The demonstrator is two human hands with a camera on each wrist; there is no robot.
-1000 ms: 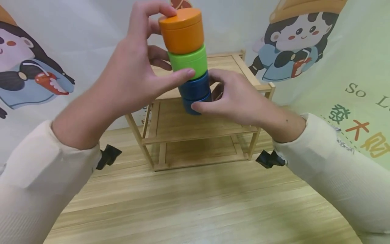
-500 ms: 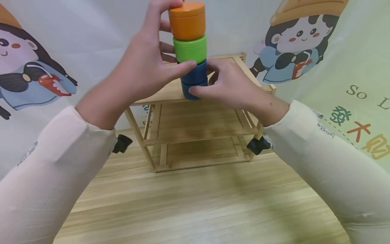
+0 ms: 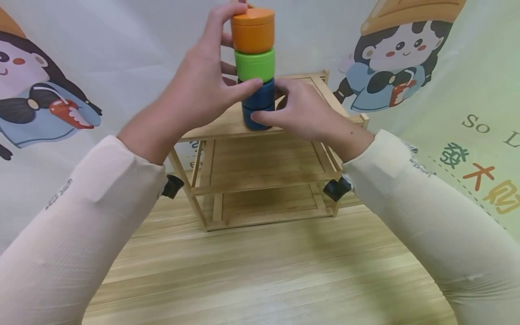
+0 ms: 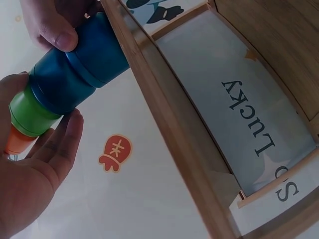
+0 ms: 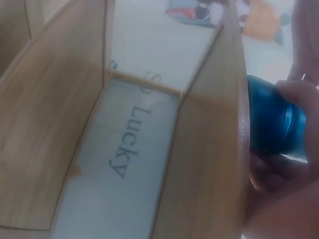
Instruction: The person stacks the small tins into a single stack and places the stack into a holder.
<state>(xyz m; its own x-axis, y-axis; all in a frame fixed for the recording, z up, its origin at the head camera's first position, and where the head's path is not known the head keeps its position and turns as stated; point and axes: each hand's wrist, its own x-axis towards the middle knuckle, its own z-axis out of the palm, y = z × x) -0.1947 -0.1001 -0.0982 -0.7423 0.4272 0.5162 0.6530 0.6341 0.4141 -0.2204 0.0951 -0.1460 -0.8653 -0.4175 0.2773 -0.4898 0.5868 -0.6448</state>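
Note:
An upright stack of round lidded containers stands at the front of the wooden rack's top board [image 3: 221,125] in the head view. An orange container [image 3: 253,38] is on top, a green container [image 3: 256,66] below it, then two dark blue containers [image 3: 262,97]. My left hand [image 3: 203,85] holds the upper stack from the left, forefinger on the orange lid, thumb across the green and blue join. From the right, my right hand [image 3: 304,108] grips the blue part, its thumb on the lowest container. The left wrist view shows the blue base [image 4: 107,55] right at the board's edge.
Below the top board, the rack has a middle shelf [image 3: 264,162] and a bottom shelf [image 3: 268,203]. It stands on a wood-pattern floor [image 3: 243,275]. A pale printed cloth [image 3: 134,58] with cartoon figures hangs behind and at the sides.
Both hands have moved the stack forward over the rack's top board, and its tilt has straightened to upright. In the last half second it has lowered slightly.

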